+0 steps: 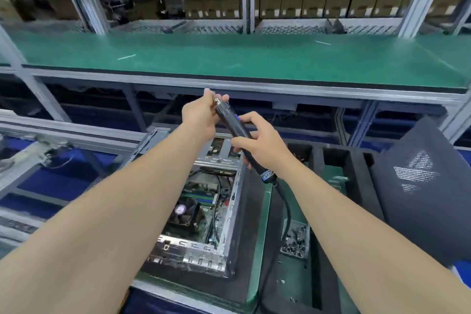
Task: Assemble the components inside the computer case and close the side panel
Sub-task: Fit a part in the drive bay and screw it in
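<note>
- The left hand (201, 115) is raised over the case. Its thumb and curled fingers pinch the metal front end of the electric screwdriver (237, 130).
- The computer case (204, 211) lies open on the green mat below both arms. The board and a cooler fan (182, 211) show inside it.
- The screwdriver is tilted, with its tip up to the left and its cable (286, 209) hanging down on the right of the case.
- The right hand (262, 143) grips the black body of the tool, fingers wrapped around it.
- A small tray of screws (295, 239) sits just beside the case, on its right.
- The dark side panel (418, 186), with perforated holes, leans at the far right, apart from the case.
</note>
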The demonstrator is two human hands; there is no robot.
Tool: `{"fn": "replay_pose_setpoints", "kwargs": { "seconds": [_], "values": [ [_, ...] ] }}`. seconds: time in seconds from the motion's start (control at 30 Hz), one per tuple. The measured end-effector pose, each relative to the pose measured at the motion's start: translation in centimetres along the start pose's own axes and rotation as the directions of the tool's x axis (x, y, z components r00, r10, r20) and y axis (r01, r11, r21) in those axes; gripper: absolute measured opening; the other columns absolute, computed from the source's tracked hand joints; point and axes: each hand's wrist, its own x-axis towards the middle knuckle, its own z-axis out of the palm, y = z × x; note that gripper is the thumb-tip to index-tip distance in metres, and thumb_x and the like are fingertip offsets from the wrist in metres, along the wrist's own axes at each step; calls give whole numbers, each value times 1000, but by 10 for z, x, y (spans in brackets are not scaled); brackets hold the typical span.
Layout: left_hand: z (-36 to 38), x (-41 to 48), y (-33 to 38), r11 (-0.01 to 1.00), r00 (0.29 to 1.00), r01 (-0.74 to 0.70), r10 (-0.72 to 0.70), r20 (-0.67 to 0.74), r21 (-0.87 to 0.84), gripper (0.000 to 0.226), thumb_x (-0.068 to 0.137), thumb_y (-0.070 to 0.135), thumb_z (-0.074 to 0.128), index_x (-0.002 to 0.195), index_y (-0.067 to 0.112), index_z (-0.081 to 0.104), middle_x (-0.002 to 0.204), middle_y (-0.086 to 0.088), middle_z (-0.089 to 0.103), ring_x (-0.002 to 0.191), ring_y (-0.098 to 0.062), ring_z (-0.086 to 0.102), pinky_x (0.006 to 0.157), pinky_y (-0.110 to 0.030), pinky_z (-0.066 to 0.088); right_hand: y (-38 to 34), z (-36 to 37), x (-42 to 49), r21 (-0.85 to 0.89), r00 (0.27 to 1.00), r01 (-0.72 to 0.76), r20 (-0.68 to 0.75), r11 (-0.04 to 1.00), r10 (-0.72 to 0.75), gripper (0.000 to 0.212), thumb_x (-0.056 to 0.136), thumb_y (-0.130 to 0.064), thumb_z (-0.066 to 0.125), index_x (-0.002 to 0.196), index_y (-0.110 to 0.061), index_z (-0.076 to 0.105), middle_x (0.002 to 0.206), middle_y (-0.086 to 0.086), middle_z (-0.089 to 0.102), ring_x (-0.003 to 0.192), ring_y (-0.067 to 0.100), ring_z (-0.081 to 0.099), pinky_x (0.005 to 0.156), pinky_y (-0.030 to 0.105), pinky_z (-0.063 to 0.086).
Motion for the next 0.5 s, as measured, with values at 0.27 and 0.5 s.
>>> {"fn": "replay_pose_setpoints", "kwargs": {
  "seconds": [0.27,0.5],
  "values": [
    [-68,42,30,991,973,88,-65,220,-97,30,106,30,52,116,2,58,123,-16,71,92,-17,77,75,-27,62,-15,61,17,-75,999,-37,-33,997,34,36,94,-21,74,120,-36,55,82,5,78,54,26,65,49,40,59],
    [-106,70,34,995,931,32,-65,359,97,26,107,24,52,102,0,61,88,-8,79,95,-21,77,74,-27,62,-18,86,22,-152,991,-117,-82,981,105,34,91,-22,76,115,-36,55,76,-1,77,50,24,63,48,36,56]
  ]
}}
